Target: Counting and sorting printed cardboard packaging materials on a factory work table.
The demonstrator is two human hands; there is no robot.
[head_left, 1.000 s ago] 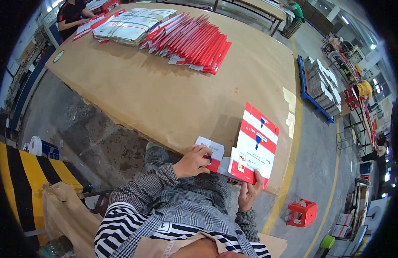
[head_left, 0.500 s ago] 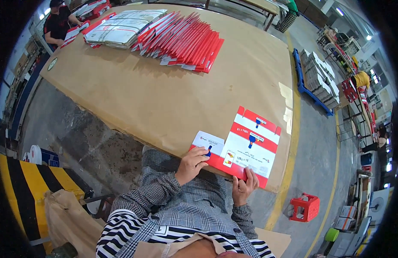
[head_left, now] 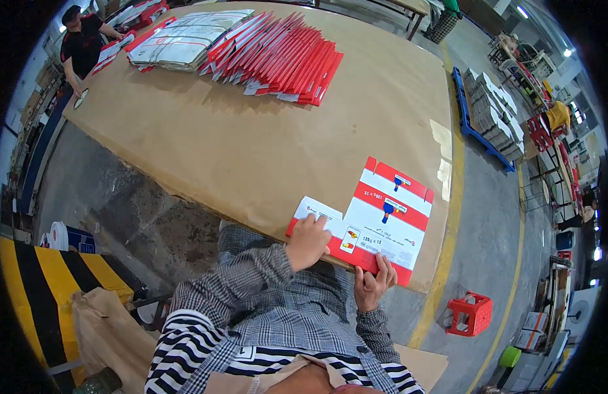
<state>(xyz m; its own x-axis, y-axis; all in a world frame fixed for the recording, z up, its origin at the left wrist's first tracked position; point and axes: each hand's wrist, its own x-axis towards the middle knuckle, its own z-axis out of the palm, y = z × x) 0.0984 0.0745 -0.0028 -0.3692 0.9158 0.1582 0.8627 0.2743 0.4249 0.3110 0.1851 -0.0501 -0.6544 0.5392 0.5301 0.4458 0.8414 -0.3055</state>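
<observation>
At the upper left of the frame I am seeing another person in a dark shirt (head_left: 80, 39) leaning over the far corner of the brown table (head_left: 205, 144), and just right of them a fanned row of red flat cartons (head_left: 277, 56) is lying along the top edge. Coming down to lower centre, my left hand (head_left: 308, 241) is reaching up from a checked sleeve, knuckles up and fingers curled together, pressing down on the white left flap of the flattened red-and-white carton (head_left: 376, 220). That carton is lying flat at the near edge of the table, slightly right of centre, tilted with its far end pointing to the upper right. My right hand (head_left: 373, 284) is sitting just below it, fingers bent upward and clamped over the carton's near red edge; I cannot tell where the thumb is. At the lower right, a red stool (head_left: 471, 314) is standing on the grey floor.
</observation>
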